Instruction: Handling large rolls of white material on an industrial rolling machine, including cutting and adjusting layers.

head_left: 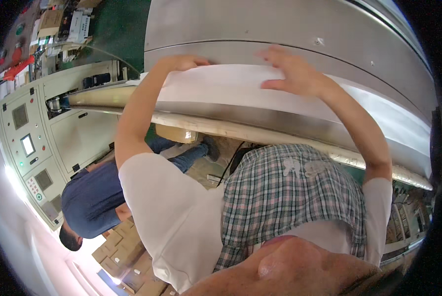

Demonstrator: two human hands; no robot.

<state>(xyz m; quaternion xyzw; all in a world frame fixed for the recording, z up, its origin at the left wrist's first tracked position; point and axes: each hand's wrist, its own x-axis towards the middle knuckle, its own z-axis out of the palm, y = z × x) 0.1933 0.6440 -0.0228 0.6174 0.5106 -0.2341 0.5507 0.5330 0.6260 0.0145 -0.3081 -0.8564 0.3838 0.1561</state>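
A wide white sheet lies along the front of a grey metal machine, its far edge curving up against the panel. My left hand rests at the sheet's far left edge, fingers stretched out to the right along it. Over the right part of the sheet is my right hand, fingers spread and slightly blurred, with nothing in them. Whether its fingertips touch the sheet I cannot tell. A bare metal strip runs below the sheet on my side.
A long cream-covered bar crosses between me and the sheet. The machine's metal panel rises beyond. At left are a control cabinet and a bent-over person in dark blue. Cardboard boxes are stacked behind that person.
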